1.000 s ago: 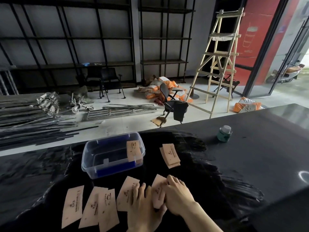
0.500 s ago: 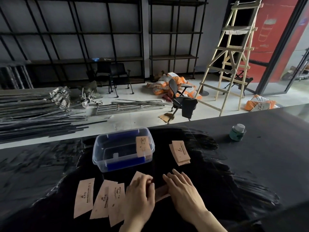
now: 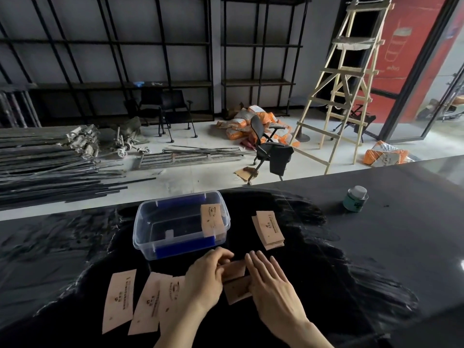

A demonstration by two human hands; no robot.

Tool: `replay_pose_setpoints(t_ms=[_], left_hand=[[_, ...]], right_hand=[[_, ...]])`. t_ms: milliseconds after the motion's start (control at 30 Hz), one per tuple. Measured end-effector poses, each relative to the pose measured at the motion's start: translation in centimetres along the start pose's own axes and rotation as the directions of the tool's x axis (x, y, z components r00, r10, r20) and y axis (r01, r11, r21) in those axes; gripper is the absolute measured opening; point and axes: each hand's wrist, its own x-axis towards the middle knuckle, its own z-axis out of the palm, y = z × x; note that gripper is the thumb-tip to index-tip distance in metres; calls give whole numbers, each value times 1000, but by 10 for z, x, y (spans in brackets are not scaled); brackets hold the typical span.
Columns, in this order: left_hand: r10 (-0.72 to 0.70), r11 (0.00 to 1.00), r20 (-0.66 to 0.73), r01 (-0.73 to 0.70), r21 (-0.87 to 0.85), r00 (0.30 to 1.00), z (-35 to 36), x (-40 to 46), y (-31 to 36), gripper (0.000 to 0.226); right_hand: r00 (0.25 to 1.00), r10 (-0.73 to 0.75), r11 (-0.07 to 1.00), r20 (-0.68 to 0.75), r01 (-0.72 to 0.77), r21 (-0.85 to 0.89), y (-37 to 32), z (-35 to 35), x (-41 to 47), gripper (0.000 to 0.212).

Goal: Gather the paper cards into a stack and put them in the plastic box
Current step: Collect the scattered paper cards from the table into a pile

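Tan paper cards lie on a black table [image 3: 376, 247]. My left hand [image 3: 206, 280] and my right hand [image 3: 271, 282] press from both sides on a small pile of cards [image 3: 236, 282] between them. Three loose cards [image 3: 120, 300] lie flat to the left, two of them overlapping. A short stack of cards [image 3: 268, 229] rests to the right of the clear plastic box [image 3: 150, 222]. One card [image 3: 213, 221] leans inside the box against its right wall. Blue clips show on the box's long sides.
A green jar with a white lid [image 3: 355, 198] stands far right on the table. Beyond the table's far edge lie metal rods, a black chair [image 3: 271, 149], orange sacks and a wooden ladder [image 3: 344, 79].
Both hands slid the cards from in front of me together into one pile between them. The view shifted slightly.
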Motion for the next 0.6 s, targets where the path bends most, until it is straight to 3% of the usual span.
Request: replay_pose_setpoints(t_ms=[100,200,267,333,400,467,500,600], left_hand=[[97,992,52,-92,-89,994,7,0,15,36],[104,963,68,-83,-256,992,22,-7,24,31],[28,949,-113,-62,-310,993,26,-14,16,29],[-94,975,-389,7,-220,916,22,-22,-3,26],[-208,972,-506,234,-13,837,10,-35,-26,26],[-344,853,-485,483,196,804,2,-49,-43,52],[-386,795,-457,540,276,802,1,-55,-49,61],[-395,796,-419,532,288,817,0,-58,-52,71]], right_hand=[[998,52,998,-33,-51,38,-5,4,0,73],[998,62,997,-8,-61,49,-7,7,2,74],[998,50,997,33,-52,52,-7,5,3,79],[998,37,999,48,-38,23,-6,7,2,78],[999,39,999,26,-39,1,-5,10,1,74],[999,37,999,9,-37,1,-7,11,4,69],[999,33,999,7,-33,5,-9,12,7,67],[1000,-1,1000,4,1,24,-19,12,15,64]])
